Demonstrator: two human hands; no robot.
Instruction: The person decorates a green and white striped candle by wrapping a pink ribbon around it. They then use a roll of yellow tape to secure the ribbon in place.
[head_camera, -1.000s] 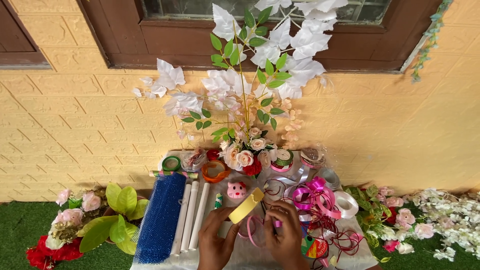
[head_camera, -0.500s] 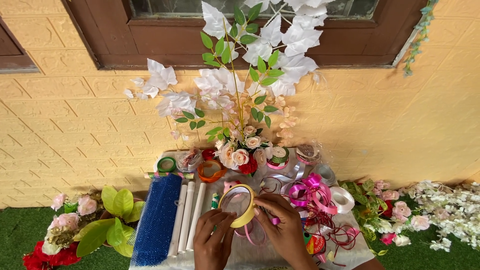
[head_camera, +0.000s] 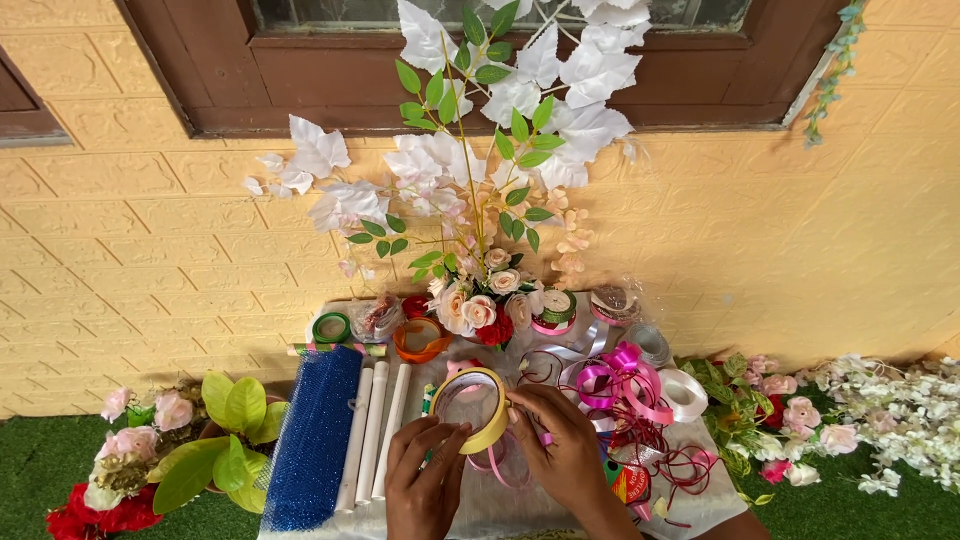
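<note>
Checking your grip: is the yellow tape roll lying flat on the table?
No, the yellow tape roll is held up between the left hand and right hand.

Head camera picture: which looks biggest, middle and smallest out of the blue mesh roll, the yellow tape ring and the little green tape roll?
1. Blue mesh roll, by far the biggest.
2. Yellow tape ring, held up between both hands; being nearer the camera may make it look a bit larger.
3. Green tape roll, the smallest, farther back.

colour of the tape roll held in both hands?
Yellow tape roll, seen clearly in the head view.
</note>
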